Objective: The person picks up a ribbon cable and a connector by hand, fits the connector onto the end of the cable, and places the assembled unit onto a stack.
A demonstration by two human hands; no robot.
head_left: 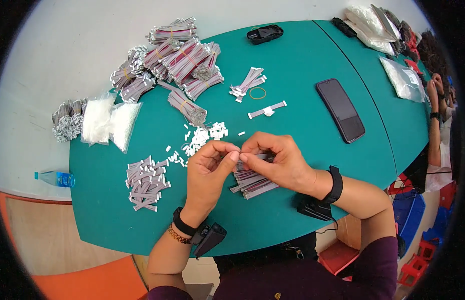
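Observation:
My left hand [208, 167] and my right hand [281, 159] meet fingertip to fingertip over the middle of the green table. Each is closed in a pinch, and whatever lies between the fingers is too small or too hidden to make out. Beneath my right hand lies a bundle of grey flat ribbon cables [253, 186], partly covered by it. Just beyond my left hand, small white connector housings [196, 142] are scattered in a loose heap. To the left of that hand is a pile of short ribbon cables [146, 186] with white ends.
Banded cable bundles [185, 60] are stacked at the far left, beside clear bags of white parts [98, 120]. A few cables [248, 84], a rubber band [258, 93], a single cable [267, 110] and a phone [341, 110] lie beyond my hands. Another person's arm [434, 125] shows at right.

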